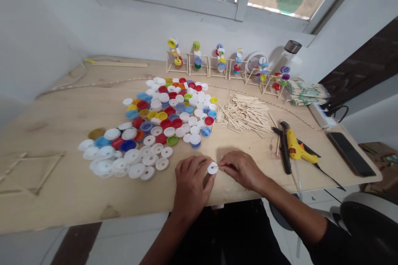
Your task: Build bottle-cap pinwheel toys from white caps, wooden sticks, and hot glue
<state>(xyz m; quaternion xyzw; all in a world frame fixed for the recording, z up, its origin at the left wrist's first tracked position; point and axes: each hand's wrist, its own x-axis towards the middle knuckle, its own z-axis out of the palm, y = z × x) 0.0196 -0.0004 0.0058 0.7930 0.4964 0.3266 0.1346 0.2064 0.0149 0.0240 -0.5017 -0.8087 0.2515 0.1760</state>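
Near the table's front edge, my left hand [193, 180] pinches a white bottle cap [212, 168] with a hole in its middle. Facing it, my right hand [244, 169] has its fingers closed on a thin wooden stick [218, 167], whose tip reaches the cap's hole. Whether the tip has gone through, I cannot tell. To the left of my hands lie several white caps with holes [149, 159]. Beyond them spreads a big heap of coloured bottle caps [169, 111], red, blue, yellow and white. A pile of short wooden sticks [247, 112] lies beyond my right hand.
At the right are a yellow glue gun [299, 149], a phone [351, 154] and a power strip [321, 116]. Several stick frames with cap wheels [198, 60] line the wall, beside a bottle [286, 56] and bagged sticks [306, 92]. A stick frame [37, 174] lies left.
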